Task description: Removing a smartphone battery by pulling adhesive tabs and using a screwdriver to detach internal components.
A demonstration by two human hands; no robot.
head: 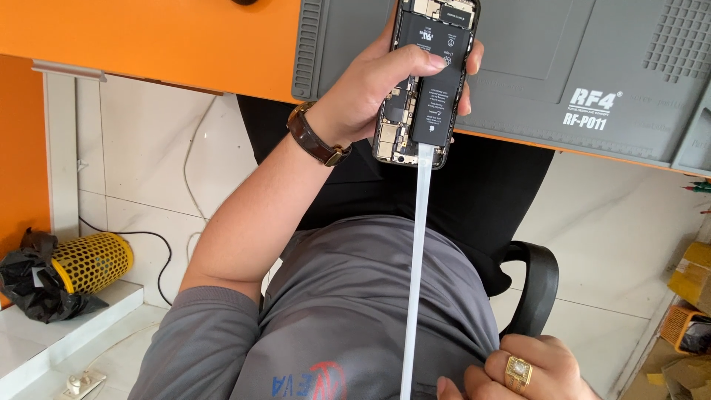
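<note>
Pale marble-look floor tiles (148, 148) spread below us, glossy and smooth, with a bright orange worktop (148, 33) running along the top. On that worktop, reaching its near edge, lies a grey rubbery repair mat (563, 59), flat, with ribbed slots down its left side and a grid of small pockets at its far right corner. Beneath it we see our grey shirt (348, 296) and the curved black armrest (539, 285) of a chair. By the left wall sits a yellow perforated metal cylinder (92, 261), lying on its side with a crumpled black plastic bag (29, 285) against it.

Our left hand (370, 89), a brown leather watch on its wrist, wraps its fingers tight around an opened phone (429, 81), held just over the worktop's near edge; its black rectangular battery and gold-toned circuitry face us. From the battery's lower end a thin, white, translucent adhesive strip (416, 281) stretches taut and straight down to our right hand (529, 374), ringed in gold, whose fingers pinch the strip's end against our shirt
</note>
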